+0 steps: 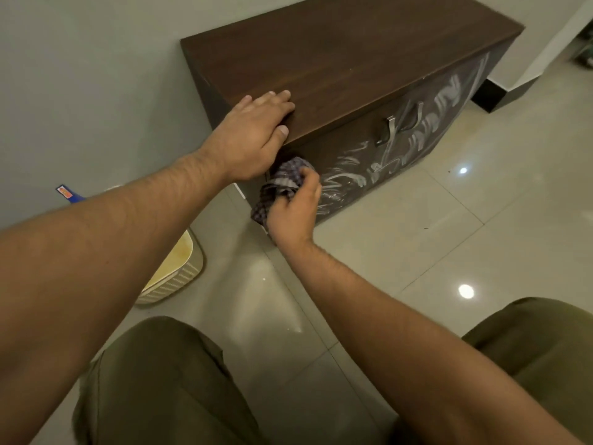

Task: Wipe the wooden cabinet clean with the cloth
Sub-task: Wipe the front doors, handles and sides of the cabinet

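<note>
cloth at the near corner, streaks waiting further along

nearest the camera, two bent knees in olive trousers (167,380) frame the tiled floor (417,252) — the person seems to crouch or sit low, which suits work on the front of a low piece of furniture. to the left, on the floor, sits a pale ribbed basket (179,277), mostly hidden behind the left forearm.

the right hand (293,213) holds the checked cloth (282,183) bunched up, fingers (309,175) curled and pinching the fabric, pressing it against the lower front of the wooden cabinet (337,53) near its left corner. bunching it likely gives a firm pad to scrub with.

just above, the left hand (256,130) lies flat on the cabinet's top edge, its fingers (282,96) extended and close together, thumb hooked over the front lip — probably bracing the body and steadying the cabinet against the push of wiping.

further along the front, whitish smeared streaks (401,149) run past the metal handle (386,130) toward the far end. judging by these, the front is only partly done, and the strokes would need to travel rightward. the dark top looks clean. the cabinet stands against the grey wall (96,75).
</note>
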